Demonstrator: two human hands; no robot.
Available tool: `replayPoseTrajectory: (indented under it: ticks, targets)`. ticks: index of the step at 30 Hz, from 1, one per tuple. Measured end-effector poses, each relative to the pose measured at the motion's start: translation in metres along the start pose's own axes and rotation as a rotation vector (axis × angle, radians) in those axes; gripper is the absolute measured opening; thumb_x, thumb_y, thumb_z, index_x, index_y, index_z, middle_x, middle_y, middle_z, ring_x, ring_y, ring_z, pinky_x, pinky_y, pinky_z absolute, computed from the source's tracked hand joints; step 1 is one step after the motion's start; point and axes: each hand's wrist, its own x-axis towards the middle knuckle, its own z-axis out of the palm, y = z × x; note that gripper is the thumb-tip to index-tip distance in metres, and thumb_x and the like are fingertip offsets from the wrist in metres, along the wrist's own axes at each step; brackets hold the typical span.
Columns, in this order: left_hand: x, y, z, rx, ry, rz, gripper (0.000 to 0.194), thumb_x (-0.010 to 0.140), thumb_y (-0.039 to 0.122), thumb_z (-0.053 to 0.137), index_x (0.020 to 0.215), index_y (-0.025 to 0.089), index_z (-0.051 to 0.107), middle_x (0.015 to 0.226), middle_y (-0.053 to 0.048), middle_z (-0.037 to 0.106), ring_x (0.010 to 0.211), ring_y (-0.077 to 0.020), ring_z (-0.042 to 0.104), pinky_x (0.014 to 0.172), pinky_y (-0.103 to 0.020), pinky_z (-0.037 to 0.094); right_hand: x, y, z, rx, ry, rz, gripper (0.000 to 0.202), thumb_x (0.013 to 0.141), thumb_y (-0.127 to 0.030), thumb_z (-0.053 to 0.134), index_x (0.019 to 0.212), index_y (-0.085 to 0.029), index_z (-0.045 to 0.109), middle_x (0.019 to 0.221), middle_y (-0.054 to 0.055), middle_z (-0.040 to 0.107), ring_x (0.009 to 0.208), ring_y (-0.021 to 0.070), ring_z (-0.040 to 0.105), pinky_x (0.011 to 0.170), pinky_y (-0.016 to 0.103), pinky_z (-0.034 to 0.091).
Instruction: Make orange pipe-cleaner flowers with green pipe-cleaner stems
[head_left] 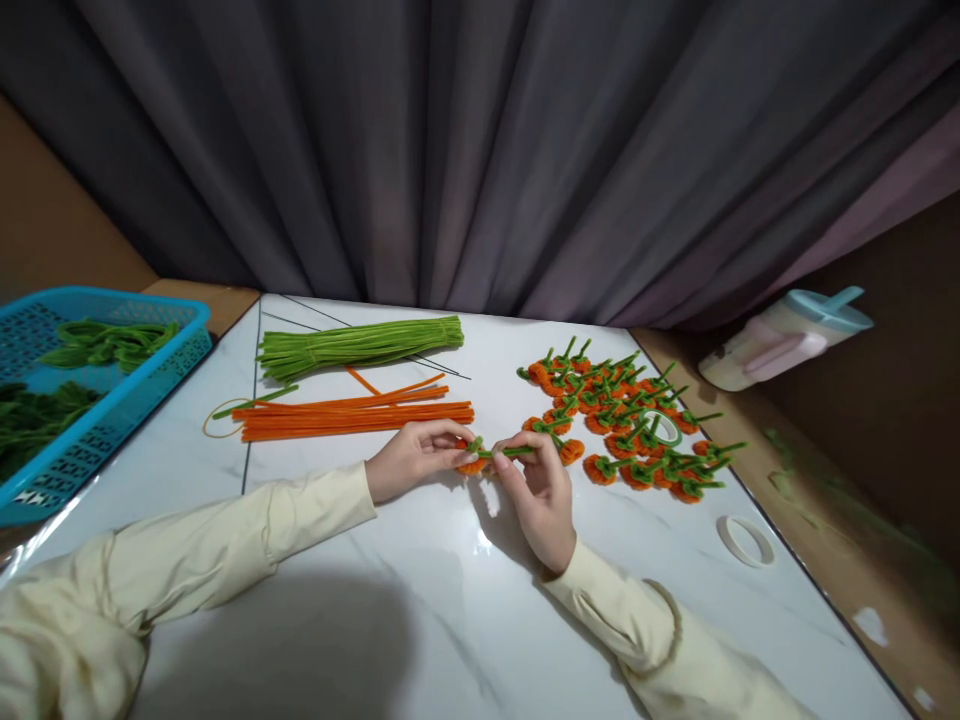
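Near the middle of the white table, my left hand pinches a small orange piece with green on top. The fingers of my right hand are closed on the green stem that runs out of that piece to the right. Beyond my left hand lies a bundle of orange fuzzy sticks, and behind it a thick bundle of green fuzzy sticks. Several orange pieces with green stems lie in a group to the right of my right hand.
At the left is a blue basket with green leafy pieces. A green-edged tape roll lies among the orange pieces, a white roll nearer the right edge. A lidded cup stands back right, before a dark curtain.
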Motion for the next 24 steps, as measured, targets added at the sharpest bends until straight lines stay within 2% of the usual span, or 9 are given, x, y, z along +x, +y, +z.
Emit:
replayPoseTrajectory:
  ticks: [7, 14, 17, 21, 24]
  targets:
    - [0.0019, 0.0001, -0.0018, -0.021, 0.018, -0.018, 0.036, 0.067, 0.038, 0.074, 0.089, 0.011, 0.065, 0.084, -0.007, 0.069, 0.074, -0.0165, 0.064, 0.068, -0.027, 0.050, 0.0000, -0.0004, -0.0011, -0.101, 0.019, -0.096, 0.007, 0.084, -0.026, 0.056, 0.089, -0.020, 0.055, 0.079, 0.002, 0.057, 0.071, 0.0136, 0.057, 0.062, 0.026, 0.050]
    - [0.0016, 0.0023, -0.0011, 0.025, -0.033, 0.018, 0.039, 0.071, 0.044, 0.069, 0.089, 0.011, 0.067, 0.089, -0.009, 0.068, 0.080, -0.0175, 0.063, 0.074, -0.030, 0.051, -0.0006, -0.0002, -0.0006, -0.141, 0.040, -0.136, 0.006, 0.084, -0.023, 0.056, 0.089, -0.021, 0.056, 0.079, 0.003, 0.059, 0.070, 0.0136, 0.057, 0.058, 0.025, 0.050]
    - [0.0016, 0.0029, -0.0011, 0.025, -0.031, 0.044, 0.036, 0.073, 0.044, 0.067, 0.088, 0.012, 0.066, 0.091, -0.009, 0.068, 0.083, -0.0173, 0.063, 0.076, -0.029, 0.050, 0.0006, -0.0008, -0.0010, -0.175, 0.026, -0.189, 0.002, 0.084, -0.019, 0.056, 0.085, -0.021, 0.057, 0.077, 0.002, 0.059, 0.071, 0.0138, 0.057, 0.059, 0.024, 0.049]
    - [0.0025, 0.0015, -0.0027, 0.034, -0.037, 0.076, 0.031, 0.076, 0.040, 0.065, 0.087, 0.012, 0.065, 0.090, -0.008, 0.066, 0.083, -0.0163, 0.062, 0.075, -0.027, 0.050, 0.0026, -0.0024, -0.0019, -0.197, -0.003, -0.241, 0.011, 0.082, -0.015, 0.057, 0.073, -0.020, 0.055, 0.073, 0.001, 0.058, 0.069, 0.0130, 0.057, 0.059, 0.024, 0.046]
    - [0.0028, -0.0013, -0.0032, 0.046, -0.058, 0.060, 0.031, 0.078, 0.040, 0.062, 0.092, 0.012, 0.060, 0.089, -0.007, 0.065, 0.079, -0.0158, 0.062, 0.071, -0.027, 0.050, 0.0039, -0.0036, -0.0024, -0.225, -0.007, -0.258, 0.011, 0.081, -0.015, 0.058, 0.071, -0.020, 0.056, 0.072, 0.001, 0.059, 0.067, 0.0131, 0.057, 0.057, 0.025, 0.045]
